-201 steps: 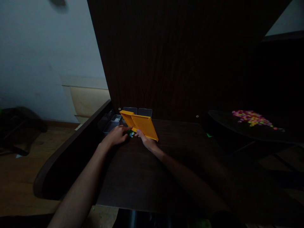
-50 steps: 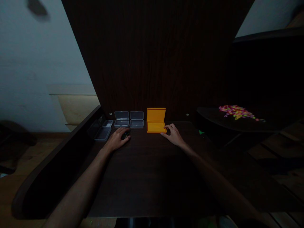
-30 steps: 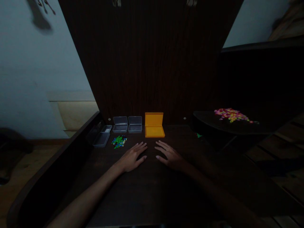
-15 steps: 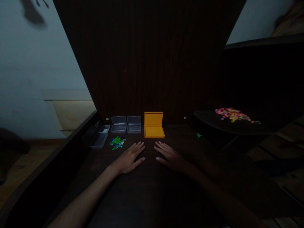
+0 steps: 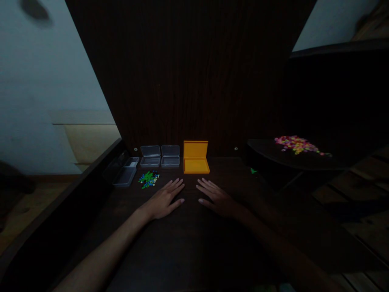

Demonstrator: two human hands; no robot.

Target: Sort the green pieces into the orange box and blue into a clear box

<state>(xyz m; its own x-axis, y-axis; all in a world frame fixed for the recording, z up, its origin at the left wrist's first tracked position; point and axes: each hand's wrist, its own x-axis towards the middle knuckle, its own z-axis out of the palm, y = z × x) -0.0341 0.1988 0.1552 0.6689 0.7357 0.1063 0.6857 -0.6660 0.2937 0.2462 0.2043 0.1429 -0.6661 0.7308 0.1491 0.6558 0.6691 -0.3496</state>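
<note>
My left hand lies palm down on the dark wooden tabletop, fingers stretched out and holding nothing. Close to its left is a pile of small green, blue and white pieces. Flat on the same surface, my right hand has its fingers spread, also without anything in it. Beyond both hands stands a yellow box with its lid raised. Two clear plastic boxes, lids up, stand left of it. A further clear box lies open near the left side panel.
A raised side board bounds the table on the left, and a tall dark panel rises at the back. On a shelf at right lies a heap of pink, red and yellow bits. A small green piece rests near the shelf.
The whole view has shifted slightly, so everything appears a little higher. Both hands stay flat in the same places on the table.
</note>
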